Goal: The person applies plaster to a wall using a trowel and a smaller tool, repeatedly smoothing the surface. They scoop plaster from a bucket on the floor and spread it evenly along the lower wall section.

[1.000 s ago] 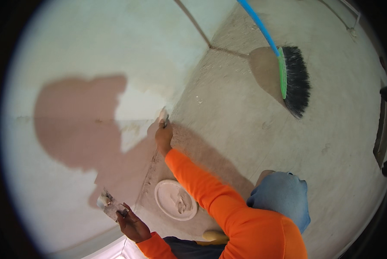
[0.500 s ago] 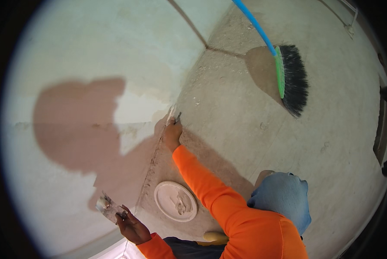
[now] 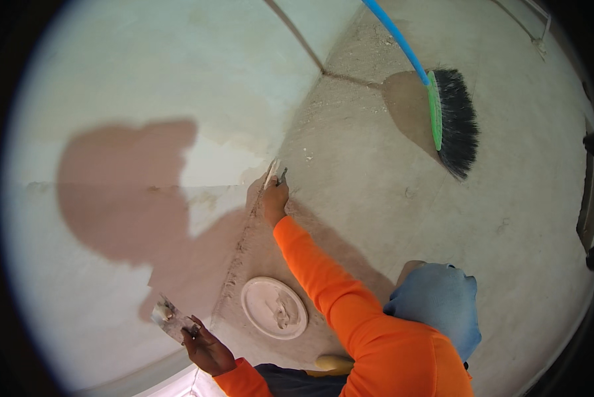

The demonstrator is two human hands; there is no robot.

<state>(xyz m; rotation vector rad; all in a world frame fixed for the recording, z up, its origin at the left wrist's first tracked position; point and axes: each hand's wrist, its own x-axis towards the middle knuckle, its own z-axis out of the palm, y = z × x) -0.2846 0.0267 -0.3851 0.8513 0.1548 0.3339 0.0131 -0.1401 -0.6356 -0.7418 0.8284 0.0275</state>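
My right hand grips a putty knife coated in pale paste, its blade at the seam between the pale wall and the grey floor. Lower left, my left hand holds a wide metal scraper with paste on it, in front of the wall. Between my arms, a round white lid lies on the floor, a lump of paste on it. My shadow covers part of the wall and seam.
A broom with a blue handle and black bristles on a green head stands at the upper right. My bent denim-covered knee is at the lower right. Dark objects line the far right edge. A white pipe shows top right.
My right hand with the putty knife has shifted a little rightward and upward along the wall-floor seam. My left hand stays at the lower left with the scraper.
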